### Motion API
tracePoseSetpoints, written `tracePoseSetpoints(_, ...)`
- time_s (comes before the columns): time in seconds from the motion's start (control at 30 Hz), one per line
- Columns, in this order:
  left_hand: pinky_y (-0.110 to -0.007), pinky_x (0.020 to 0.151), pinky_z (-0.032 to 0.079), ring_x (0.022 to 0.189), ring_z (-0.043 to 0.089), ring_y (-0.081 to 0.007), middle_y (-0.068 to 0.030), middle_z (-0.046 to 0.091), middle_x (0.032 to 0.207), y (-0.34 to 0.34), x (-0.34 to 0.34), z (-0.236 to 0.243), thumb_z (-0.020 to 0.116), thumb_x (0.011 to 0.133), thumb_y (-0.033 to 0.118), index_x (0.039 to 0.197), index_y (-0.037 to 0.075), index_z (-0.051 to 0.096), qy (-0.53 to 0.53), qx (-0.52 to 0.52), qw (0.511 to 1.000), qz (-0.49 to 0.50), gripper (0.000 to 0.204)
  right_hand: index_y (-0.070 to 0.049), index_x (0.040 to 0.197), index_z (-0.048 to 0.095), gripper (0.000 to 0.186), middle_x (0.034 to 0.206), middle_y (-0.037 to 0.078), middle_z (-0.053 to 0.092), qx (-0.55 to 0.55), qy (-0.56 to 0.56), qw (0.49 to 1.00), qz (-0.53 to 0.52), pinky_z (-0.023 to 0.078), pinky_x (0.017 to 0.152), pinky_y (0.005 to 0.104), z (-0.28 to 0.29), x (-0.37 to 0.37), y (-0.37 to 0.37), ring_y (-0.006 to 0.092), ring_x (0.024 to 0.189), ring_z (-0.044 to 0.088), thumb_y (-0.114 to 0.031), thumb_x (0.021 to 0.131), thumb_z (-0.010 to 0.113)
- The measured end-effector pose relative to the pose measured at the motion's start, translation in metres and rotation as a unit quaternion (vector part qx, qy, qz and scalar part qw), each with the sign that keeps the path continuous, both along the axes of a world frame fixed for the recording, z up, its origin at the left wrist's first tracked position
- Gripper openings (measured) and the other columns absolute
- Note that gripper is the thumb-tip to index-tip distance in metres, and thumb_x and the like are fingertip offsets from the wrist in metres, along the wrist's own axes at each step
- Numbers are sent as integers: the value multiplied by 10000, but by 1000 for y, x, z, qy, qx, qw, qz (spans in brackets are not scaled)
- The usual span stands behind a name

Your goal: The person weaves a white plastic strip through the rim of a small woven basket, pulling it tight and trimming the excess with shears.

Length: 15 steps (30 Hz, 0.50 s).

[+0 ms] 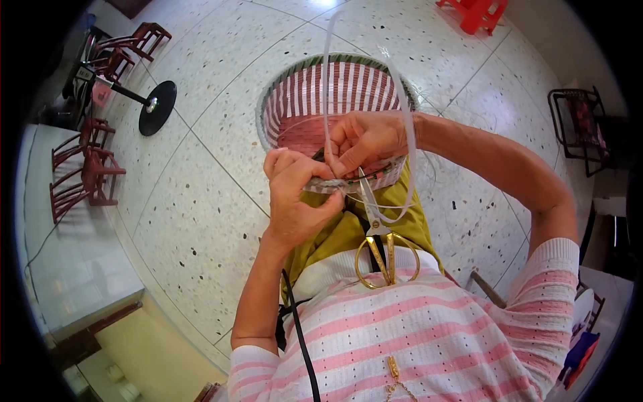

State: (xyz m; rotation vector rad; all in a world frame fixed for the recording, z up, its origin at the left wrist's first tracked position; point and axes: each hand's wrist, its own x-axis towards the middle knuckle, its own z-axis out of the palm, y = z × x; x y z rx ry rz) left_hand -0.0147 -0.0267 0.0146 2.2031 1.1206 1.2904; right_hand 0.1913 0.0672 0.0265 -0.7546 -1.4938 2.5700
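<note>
A round woven basket (348, 87) in white and red-pink stripes stands before me, its near rim close to my lap. My left hand (295, 191) is closed on that near rim, thumb below and fingers above. Just right of it, my right hand (365, 141) pinches a translucent white plastic strip (327, 74) at the rim. The strip loops up over the basket and down past my right wrist. Gold-handled scissors (377, 228) hang with blades toward the rim and handles against my lap, beside my hands. My fingertips hide where strip and rim meet.
Dark red wooden chairs (100, 175) and a round black stand base (158, 107) are at the left. A red plastic stool (474, 15) stands far right, a folding chair (579, 127) by the right wall. Thin clear strands (435, 167) lie on the speckled floor.
</note>
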Motion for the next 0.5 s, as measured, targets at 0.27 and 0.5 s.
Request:
tracePoseSetpoints(0.27,-392,876,363,810,533,-234,-30,584,784,0,-1,0,777,586,111,785,109,629,9,-1,1000,-7,248,7,995,658,178,907,50,711,46,17,999,22,530,702,197,-6,0,2,77,775,661,-90,879,751)
tracePoseSetpoints(0.5,-395,878,364,808,536,-237,-30,586,784,1,-1,0,778,581,109,785,110,631,9,-1,1000,-2,251,13,976,678,143,907,54,724,104,-1,995,2,531,726,205,7,1,-2,79,799,666,-69,876,738)
